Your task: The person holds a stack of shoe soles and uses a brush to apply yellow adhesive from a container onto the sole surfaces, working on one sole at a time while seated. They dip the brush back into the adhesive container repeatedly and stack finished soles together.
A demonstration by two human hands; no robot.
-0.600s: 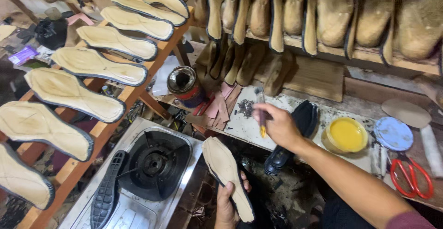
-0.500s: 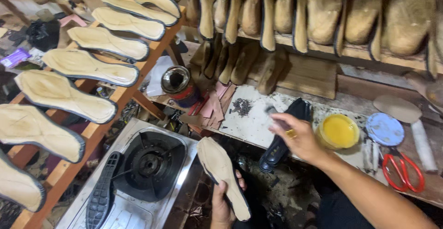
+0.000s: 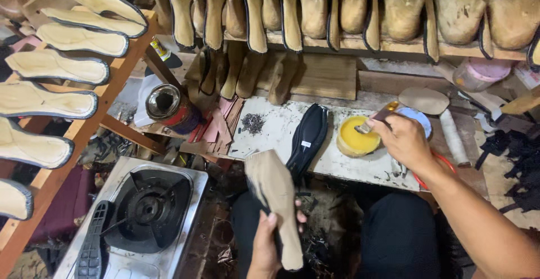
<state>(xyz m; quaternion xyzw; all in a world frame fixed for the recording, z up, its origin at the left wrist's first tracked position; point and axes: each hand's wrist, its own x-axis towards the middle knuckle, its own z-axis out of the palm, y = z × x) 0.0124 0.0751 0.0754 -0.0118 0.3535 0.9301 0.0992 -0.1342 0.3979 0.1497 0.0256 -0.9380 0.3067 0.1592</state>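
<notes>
1. The left hand (image 3: 269,245) is gripping a tan shoe sole (image 3: 274,200) at six o'clock, face tilted up (ready for coating).
2. The right hand (image 3: 406,142) is pinching a brush (image 3: 376,119), dipping it into the yellow glue tub (image 3: 354,136) on the counter (image 3: 360,166) at two o'clock.

Low workbench (image 3: 281,130): white, stained top. Lying directly on it are a black sole (image 3: 308,135), a round yellow glue tin (image 3: 355,136), a small pile of dark tacks (image 3: 253,123), a white roll (image 3: 451,137) and red-handled scissors (image 3: 436,163), partly hidden. An open metal can (image 3: 169,107) is seen at its left end beside pinkish leather scraps (image 3: 222,124).

Wooden shelf (image 3: 405,47) above: a row of tan shoe uppers (image 3: 360,3) is stood on it.

Slatted wooden rack (image 3: 84,127) at left: pale insoles (image 3: 56,65) are laid across it, one above another.

Floor: a single-burner gas stove (image 3: 140,217) is set on it, with a black sole strip (image 3: 93,242) on the stove top.
</notes>
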